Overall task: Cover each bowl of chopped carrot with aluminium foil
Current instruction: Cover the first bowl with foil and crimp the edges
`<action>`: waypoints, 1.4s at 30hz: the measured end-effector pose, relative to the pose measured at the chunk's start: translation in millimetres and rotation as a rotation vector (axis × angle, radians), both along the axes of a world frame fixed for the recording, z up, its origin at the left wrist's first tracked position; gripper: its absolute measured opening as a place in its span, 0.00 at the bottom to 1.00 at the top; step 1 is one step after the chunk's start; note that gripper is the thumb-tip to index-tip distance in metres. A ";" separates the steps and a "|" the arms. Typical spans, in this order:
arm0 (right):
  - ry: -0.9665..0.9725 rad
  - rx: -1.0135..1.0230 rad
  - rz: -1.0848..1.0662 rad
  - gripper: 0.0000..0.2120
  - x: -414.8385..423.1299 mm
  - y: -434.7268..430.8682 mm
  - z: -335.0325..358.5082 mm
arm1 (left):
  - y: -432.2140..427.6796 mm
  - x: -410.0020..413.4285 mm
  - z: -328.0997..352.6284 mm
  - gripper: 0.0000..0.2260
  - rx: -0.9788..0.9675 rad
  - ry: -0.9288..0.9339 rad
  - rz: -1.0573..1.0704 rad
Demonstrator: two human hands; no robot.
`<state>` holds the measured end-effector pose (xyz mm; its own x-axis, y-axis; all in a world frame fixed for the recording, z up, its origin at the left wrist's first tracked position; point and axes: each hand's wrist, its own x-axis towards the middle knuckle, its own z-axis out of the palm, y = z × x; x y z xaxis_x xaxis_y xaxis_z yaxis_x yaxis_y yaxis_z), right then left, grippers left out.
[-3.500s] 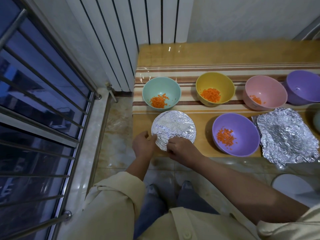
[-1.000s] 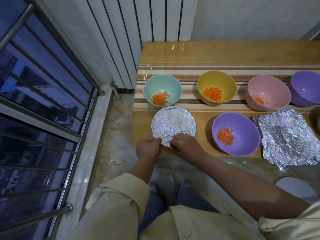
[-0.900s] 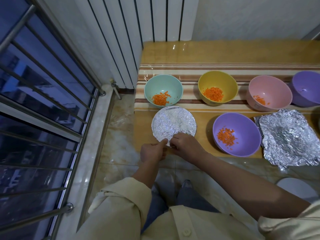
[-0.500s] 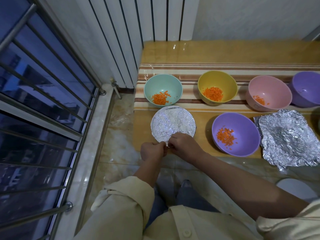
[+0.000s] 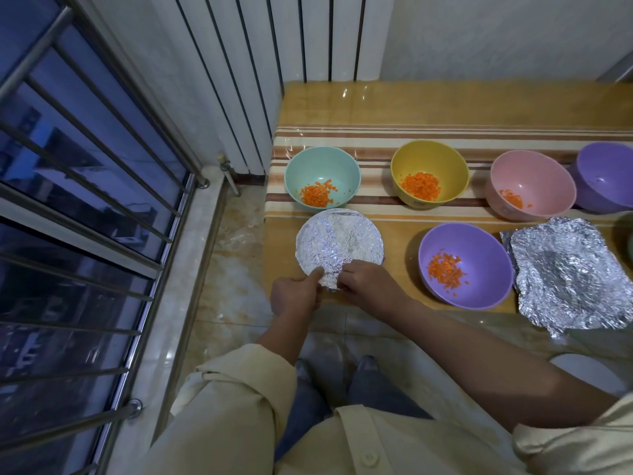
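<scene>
A bowl wrapped over with crinkled aluminium foil (image 5: pixel 339 243) stands at the table's front left corner. My left hand (image 5: pixel 296 294) and my right hand (image 5: pixel 368 281) meet at its near rim, and both pinch the foil edge there. Uncovered bowls with chopped carrot stand around it: a teal bowl (image 5: pixel 322 168) and a yellow bowl (image 5: pixel 430 159) behind, a pink bowl (image 5: pixel 532 173) further right, and a purple bowl (image 5: pixel 479 245) in the front row. A loose crumpled foil sheet (image 5: pixel 568 275) lies flat at the front right.
Another purple bowl (image 5: pixel 606 181) sits at the right edge; its contents are hidden. The table (image 5: pixel 394 101) has a striped cloth under clear plastic. A white radiator (image 5: pixel 274 63) stands behind, a barred window (image 5: pixel 85 200) at the left, tiled floor below.
Both hands have slid along the covered bowl's near rim toward each other, and now pinch the foil edge almost touching. The other bowls and the loose sheet have not moved.
</scene>
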<state>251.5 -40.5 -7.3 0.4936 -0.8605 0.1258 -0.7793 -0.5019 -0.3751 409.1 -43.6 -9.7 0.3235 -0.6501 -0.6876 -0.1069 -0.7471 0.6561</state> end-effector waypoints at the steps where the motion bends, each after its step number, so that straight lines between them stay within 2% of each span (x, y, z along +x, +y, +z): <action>1: -0.006 0.003 -0.004 0.10 0.4 0.2 -0.5 | 3.5 -2.5 1.5 0.17 0.017 0.031 0.007; 4: -0.026 0.012 -0.012 0.08 1.0 1.3 -3.6 | 6.2 -10.0 2.8 0.14 0.043 0.076 0.003; 6: -0.036 0.022 -0.021 0.08 1.1 1.7 -5.5 | 3.5 -13.4 4.5 0.17 0.049 0.100 0.039; 16: -0.073 0.042 -0.050 0.06 3.4 2.2 -12.1 | 8.7 -20.6 13.7 0.07 0.054 0.188 0.121; 19: -0.085 0.045 -0.063 0.07 4.1 1.7 -11.8 | 7.5 -20.1 9.2 0.13 0.048 0.136 0.102; 25: -0.086 0.016 -0.049 0.06 3.6 2.5 -11.4 | 6.5 -21.5 3.0 0.08 0.008 0.082 -0.014; 28: -0.073 0.011 -0.014 0.03 3.7 3.1 -12.6 | -2.8 -14.2 -29.7 0.09 -0.002 0.050 -0.072; 32: -0.037 -0.035 0.034 0.10 -8.3 5.0 -10.4 | -11.7 -5.6 -16.6 0.10 0.004 -0.029 -0.163; 36: 0.004 -0.052 0.060 0.11 -11.7 4.9 -10.5 | -14.1 -5.2 0.4 0.17 0.008 -0.076 -0.246; 37: 0.007 -0.049 0.066 0.11 -10.1 4.7 -10.4 | -14.6 -5.0 -1.9 0.18 0.010 -0.078 -0.248; 40: 0.014 -0.051 0.065 0.11 -6.6 3.8 -9.1 | -11.3 -4.8 -3.5 0.13 0.001 -0.055 -0.189; 42: -0.008 -0.070 0.043 0.09 -6.0 2.5 -7.4 | -2.5 -7.5 6.8 0.15 0.009 -0.010 -0.133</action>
<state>245.5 -38.0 -14.7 0.5289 -0.8275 0.1885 -0.7536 -0.5601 -0.3440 401.6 -46.0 -2.9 0.2415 -0.6816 -0.6907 -0.2117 -0.7316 0.6480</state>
